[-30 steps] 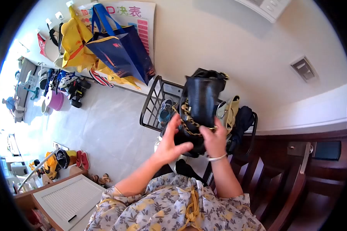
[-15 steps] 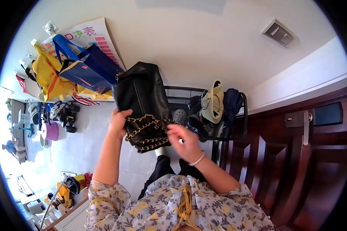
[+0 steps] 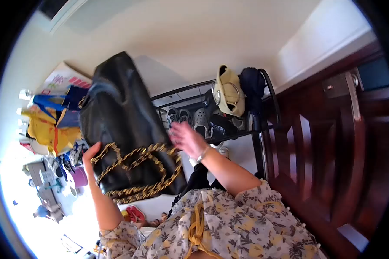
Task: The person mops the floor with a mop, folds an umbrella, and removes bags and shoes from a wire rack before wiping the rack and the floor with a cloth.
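A large black leather bag [image 3: 123,108] with a gold chain strap [image 3: 138,162] hangs tilted in front of me, left of centre. My left hand [image 3: 91,157] grips its lower left side, with the fingers partly hidden behind the bag. At the bag's right edge is my right hand [image 3: 188,139], slightly blurred, its fingers spread near the end of the chain; whether the fingertips touch the leather cannot be made out. The chain lies in loops across the lower front of the bag.
A black metal rack [image 3: 270,97] holds several shoes [image 3: 201,121], a cream bag [image 3: 229,93] and a dark folded item [image 3: 252,84]. A dark red door [image 3: 315,159] stands on the right. Yellow [image 3: 43,129] and blue [image 3: 75,97] bags hang at the left wall.
The black bag has come off the rack area, moved left and now looks larger and closer. My left hand has moved left with it. My right hand has opened wider beside it.
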`<move>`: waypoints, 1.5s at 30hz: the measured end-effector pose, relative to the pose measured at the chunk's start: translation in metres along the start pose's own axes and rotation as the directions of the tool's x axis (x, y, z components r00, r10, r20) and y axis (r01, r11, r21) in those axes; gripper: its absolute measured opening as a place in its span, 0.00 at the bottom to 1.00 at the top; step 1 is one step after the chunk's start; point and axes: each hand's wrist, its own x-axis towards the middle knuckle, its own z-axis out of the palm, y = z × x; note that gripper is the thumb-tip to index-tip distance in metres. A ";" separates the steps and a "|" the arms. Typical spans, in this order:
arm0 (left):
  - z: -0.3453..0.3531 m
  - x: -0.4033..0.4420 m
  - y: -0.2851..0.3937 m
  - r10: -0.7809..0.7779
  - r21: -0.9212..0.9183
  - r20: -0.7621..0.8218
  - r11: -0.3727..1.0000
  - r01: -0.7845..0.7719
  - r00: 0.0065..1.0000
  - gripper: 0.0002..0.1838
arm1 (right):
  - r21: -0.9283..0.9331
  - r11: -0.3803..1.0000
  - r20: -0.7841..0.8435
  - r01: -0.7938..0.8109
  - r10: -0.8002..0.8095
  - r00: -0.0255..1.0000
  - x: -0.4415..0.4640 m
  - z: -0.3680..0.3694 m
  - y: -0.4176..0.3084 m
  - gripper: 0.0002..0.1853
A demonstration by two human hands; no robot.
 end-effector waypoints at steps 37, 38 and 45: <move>0.015 0.186 -0.092 0.201 0.635 0.071 0.746 -0.200 0.977 0.29 | -0.858 -0.371 0.093 -0.354 -0.792 0.604 -0.038 -0.022 -0.124 0.11; 0.015 0.182 -0.091 0.242 0.687 0.074 0.690 -0.225 0.968 0.29 | -0.882 -0.371 0.129 -0.291 -0.783 0.608 -0.035 -0.017 -0.118 0.11; -0.011 0.213 -0.114 0.324 0.709 0.055 0.654 -0.265 0.945 0.30 | -0.881 -0.473 0.367 0.003 -0.680 0.635 0.002 0.021 -0.055 0.17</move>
